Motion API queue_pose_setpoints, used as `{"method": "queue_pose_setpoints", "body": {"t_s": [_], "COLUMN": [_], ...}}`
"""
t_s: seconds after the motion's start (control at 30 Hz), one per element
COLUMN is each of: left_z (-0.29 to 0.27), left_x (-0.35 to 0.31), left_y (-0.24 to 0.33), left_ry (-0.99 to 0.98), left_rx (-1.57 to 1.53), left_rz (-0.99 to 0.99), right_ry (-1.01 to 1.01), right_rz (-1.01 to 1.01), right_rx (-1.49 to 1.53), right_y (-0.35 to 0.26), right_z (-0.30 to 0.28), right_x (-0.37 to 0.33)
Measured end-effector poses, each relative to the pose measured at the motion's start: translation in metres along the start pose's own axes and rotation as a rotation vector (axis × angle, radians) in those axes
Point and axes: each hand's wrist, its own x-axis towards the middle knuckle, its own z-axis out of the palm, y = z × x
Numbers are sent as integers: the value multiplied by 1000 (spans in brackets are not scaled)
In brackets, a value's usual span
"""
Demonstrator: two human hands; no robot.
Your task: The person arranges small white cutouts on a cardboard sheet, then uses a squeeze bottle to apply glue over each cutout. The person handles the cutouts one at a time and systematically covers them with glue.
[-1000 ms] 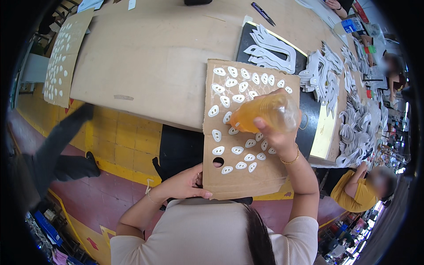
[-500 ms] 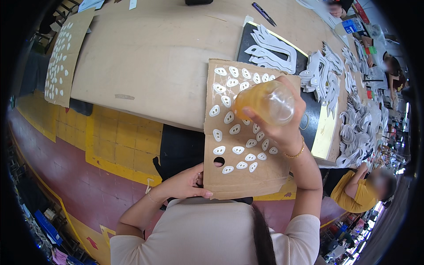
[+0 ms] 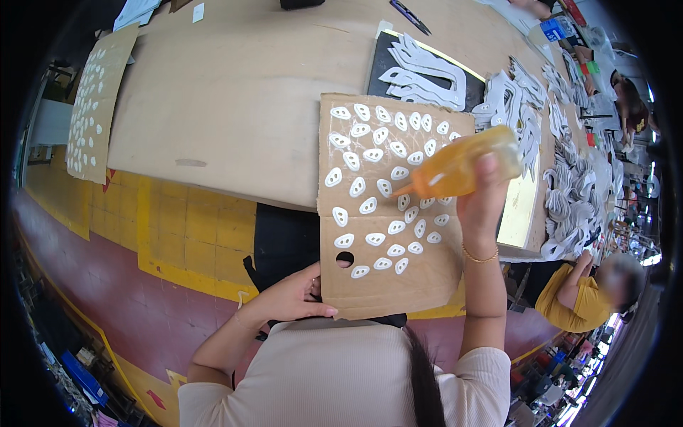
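A brown cardboard sheet [image 3: 391, 292] leans over the near table edge, dotted with several small white oval pieces [image 3: 373, 154], each with two dark holes. My left hand [image 3: 295, 295] grips its lower left corner, thumb on top and fingers underneath. Through a round hole in the sheet, part of a finger shows. My right hand [image 3: 482, 203] is wrapped round a clear squeeze bottle [image 3: 462, 167] of amber liquid, tilted nearly on its side. Its orange nozzle points left and down, close above the pieces mid-sheet; whether it touches one I cannot tell.
Grey flat cut-outs [image 3: 430, 78] lie on a black board [image 3: 388, 53] beyond the sheet, with more piles [image 3: 569, 192] to the right. Another dotted cardboard [image 3: 99, 107] sits at the table's far left. A pen-like tool [image 3: 410, 17] lies farther back. A person in yellow [image 3: 569, 295] works at right.
My right hand has tipped the bottle from pointing down over the sheet to lying sideways, so the nozzle now shows. The left hand keeps its grip; the whole view has shifted slightly.
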Motion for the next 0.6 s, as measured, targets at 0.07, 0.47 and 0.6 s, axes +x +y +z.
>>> {"method": "queue_pose_setpoints", "body": {"t_s": [0.07,0.47,0.6], "left_z": [1,5,5], "left_x": [0,-1,0], "left_y": [1,1,-1], "left_ry": [6,30,29], "left_rx": [2,-70,-55], "left_rz": [-16,3,4], "right_ry": [-60,-191,-243], "right_rz": [22,58,65], "right_rx": [-67,-199,-148], "right_y": [3,-6,-10], "right_z": [1,15,24], "right_x": [-12,-14,-13]}}
